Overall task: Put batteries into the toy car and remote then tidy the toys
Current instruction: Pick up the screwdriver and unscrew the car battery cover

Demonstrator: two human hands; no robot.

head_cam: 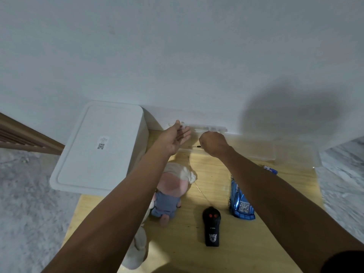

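Arms reached across a pale wooden table (pixel 246 243) toward the white wall, where a clear plastic container (pixel 208 128) stood at the far edge. The left hand (pixel 175 137) was held palm up with fingers straight and relaxed, its fingertips touching the container's rim. The right hand (pixel 213 143) was curled into a loose fist just beside it; a thin dark screwdriver (pixel 195 147) showed at its knuckles, though whether the fingers held it could not be told. The blue toy car (pixel 241 200) lay on the right side of the table, its long axis running from the wall toward the camera, the end with the printed panel nearest the viewer. The black remote (pixel 211 226) lay left of the car and roughly parallel to it, red buttons at its far end and a thin wire aerial (pixel 199 189) slanting away toward the wall. A doll in blue clothing (pixel 169 194) lay left of the remote, beside a large white lidded storage box (pixel 98 146). A small blue-and-white object (pixel 270 169) rested near a clear flat lid (pixel 275 152) to the right.
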